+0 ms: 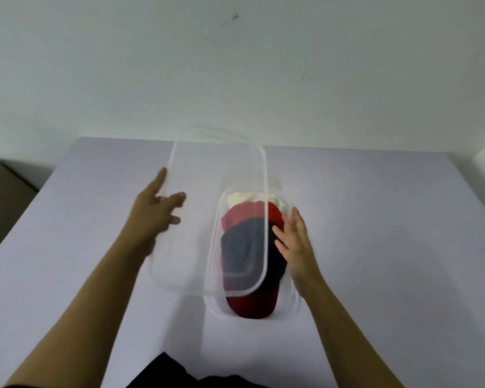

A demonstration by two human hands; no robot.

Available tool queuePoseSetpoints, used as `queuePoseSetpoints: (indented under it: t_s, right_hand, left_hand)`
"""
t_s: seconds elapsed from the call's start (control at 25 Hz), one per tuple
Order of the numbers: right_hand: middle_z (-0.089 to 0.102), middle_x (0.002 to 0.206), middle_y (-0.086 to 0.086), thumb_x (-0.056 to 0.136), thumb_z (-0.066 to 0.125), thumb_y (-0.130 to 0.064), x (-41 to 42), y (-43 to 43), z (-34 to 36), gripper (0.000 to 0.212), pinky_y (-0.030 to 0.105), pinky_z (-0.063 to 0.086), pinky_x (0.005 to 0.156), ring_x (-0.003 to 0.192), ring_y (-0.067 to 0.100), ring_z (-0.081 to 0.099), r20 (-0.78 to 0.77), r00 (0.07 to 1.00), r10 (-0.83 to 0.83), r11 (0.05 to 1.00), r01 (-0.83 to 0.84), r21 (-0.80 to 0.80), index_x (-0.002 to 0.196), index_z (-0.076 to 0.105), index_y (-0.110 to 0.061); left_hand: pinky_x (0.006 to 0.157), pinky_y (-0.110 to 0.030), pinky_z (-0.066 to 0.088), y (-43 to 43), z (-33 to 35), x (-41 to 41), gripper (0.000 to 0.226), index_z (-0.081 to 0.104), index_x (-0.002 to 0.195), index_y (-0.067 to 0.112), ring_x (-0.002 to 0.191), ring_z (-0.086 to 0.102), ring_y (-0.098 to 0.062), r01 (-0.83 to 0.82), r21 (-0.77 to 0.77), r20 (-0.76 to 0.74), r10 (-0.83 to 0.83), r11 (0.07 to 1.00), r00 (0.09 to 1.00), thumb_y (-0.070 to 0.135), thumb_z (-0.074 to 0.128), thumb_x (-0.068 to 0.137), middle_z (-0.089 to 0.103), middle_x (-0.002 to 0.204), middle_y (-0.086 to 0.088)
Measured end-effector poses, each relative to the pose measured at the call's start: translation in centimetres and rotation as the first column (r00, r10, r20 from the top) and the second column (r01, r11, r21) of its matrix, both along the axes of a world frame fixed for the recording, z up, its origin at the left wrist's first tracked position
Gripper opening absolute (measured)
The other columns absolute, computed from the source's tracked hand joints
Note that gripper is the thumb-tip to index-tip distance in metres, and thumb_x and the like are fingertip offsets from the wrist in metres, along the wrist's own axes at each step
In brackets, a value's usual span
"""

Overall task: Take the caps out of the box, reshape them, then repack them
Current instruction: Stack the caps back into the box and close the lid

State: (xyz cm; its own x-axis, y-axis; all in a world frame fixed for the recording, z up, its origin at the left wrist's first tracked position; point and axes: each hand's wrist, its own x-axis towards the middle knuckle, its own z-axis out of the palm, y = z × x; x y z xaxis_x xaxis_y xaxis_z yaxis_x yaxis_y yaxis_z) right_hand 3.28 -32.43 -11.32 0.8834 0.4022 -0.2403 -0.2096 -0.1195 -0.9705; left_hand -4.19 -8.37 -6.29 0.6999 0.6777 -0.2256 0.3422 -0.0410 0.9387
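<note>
The clear lid hangs tilted over the table. Its left edge is pinched in the left hand, thumb on top and forefinger stretched along the rim, while the right hand hovers just beside its right edge, fingers straight and spread. Under it stands one clear, round-cornered plastic box holding four soft cloth caps in a row: a cream cap farthest, a red cap, a navy cap, and a dark red cap nearest
</note>
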Motion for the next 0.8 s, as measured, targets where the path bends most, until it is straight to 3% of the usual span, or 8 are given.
queuePoseSetpoints:
  t_s: [0.08, 0.2, 0.32, 0.48, 0.64, 0.8]
  right_hand:
    - [0.029, 0.149, -0.01, 0.086, 0.039, -0.061, 0.3, -0.1, -0.2, 0.069, 0.037, 0.032, 0.111, 0.133, 0.012, 0.037, -0.021, 1.0, -0.01, 0.998, 0.008, -0.055, 0.145, 0.017, -0.035]
    - [0.031, 0.151, -0.003, 0.092, 0.048, -0.039, 0.1, -1.6, -2.7, 0.06, 0.039, 0.036, 0.107, 0.135, 0.02, 0.037, 0.048, 0.992, -0.114, 0.948, 0.123, -0.294, 0.145, 0.023, -0.027]
    - [0.032, 0.151, 0.004, 0.096, 0.045, -0.025, -0.5, -2.2, -5.0, 0.053, 0.036, 0.034, 0.109, 0.137, 0.023, 0.034, 0.078, 0.989, -0.125, 0.915, 0.145, -0.375, 0.145, 0.025, -0.019]
    - [0.017, 0.156, 0.003, 0.098, 0.04, -0.025, -0.3, -1.6, -6.3, 0.053, 0.038, 0.022, 0.116, 0.145, 0.021, 0.013, 0.157, 0.984, -0.087, 0.868, 0.152, -0.473, 0.146, 0.021, -0.015]
    - [0.018, 0.156, 0.0, 0.098, 0.037, -0.029, 0.5, -1.6, -6.9, 0.057, 0.035, 0.024, 0.112, 0.143, 0.022, 0.02, 0.073, 0.997, -0.028, 0.879, 0.059, -0.472, 0.148, 0.009, -0.022]
    - [0.026, 0.154, 0.002, 0.098, 0.036, -0.032, 0.9, -1.5, -7.1, 0.058, 0.038, 0.033, 0.108, 0.138, 0.026, 0.032, 0.029, 0.999, -0.022, 0.881, 0.033, -0.472, 0.147, 0.005, -0.029]
  left_hand:
    - [0.048, -0.021, 0.044, -3.3, -2.7, 0.9, 0.066, 0.031, 0.144, 0.031, 0.06, 0.057, -0.017, 0.035, -0.071, -0.023, -0.036, 0.997, 0.999, 0.019, 0.062, 0.088, 0.065, 0.089, -0.004]
    - [0.084, -0.034, 0.052, -6.8, -6.7, 1.6, 0.063, 0.027, 0.147, 0.024, 0.1, 0.06, -0.021, 0.079, 0.02, -0.134, -0.076, 0.997, 0.988, 0.027, 0.056, 0.091, 0.049, 0.132, -0.004]
    - [0.109, -0.042, 0.035, -8.3, -9.7, 1.8, 0.062, 0.02, 0.148, 0.017, 0.137, 0.037, -0.027, 0.177, 0.152, -0.254, -0.135, 0.972, 0.958, 0.036, 0.046, 0.095, 0.022, 0.156, -0.004]
    - [0.114, -0.044, 0.025, -8.5, -10.8, 2.1, 0.062, 0.005, 0.15, 0.024, 0.141, 0.029, -0.029, 0.239, 0.189, -0.26, -0.187, 0.952, 0.947, 0.037, 0.037, 0.098, 0.019, 0.158, -0.003]
    - [0.115, -0.044, 0.022, -8.0, -12.1, 2.8, 0.057, 0.005, 0.15, 0.027, 0.143, 0.026, -0.03, 0.32, 0.269, -0.386, -0.203, 0.908, 0.9, 0.036, 0.03, 0.1, 0.016, 0.159, -0.004]
    - [0.114, -0.044, 0.025, -8.1, -12.7, 3.0, 0.057, 0.009, 0.151, 0.024, 0.141, 0.031, -0.03, 0.321, 0.302, -0.413, -0.18, 0.897, 0.893, 0.034, 0.032, 0.1, 0.021, 0.158, -0.006]
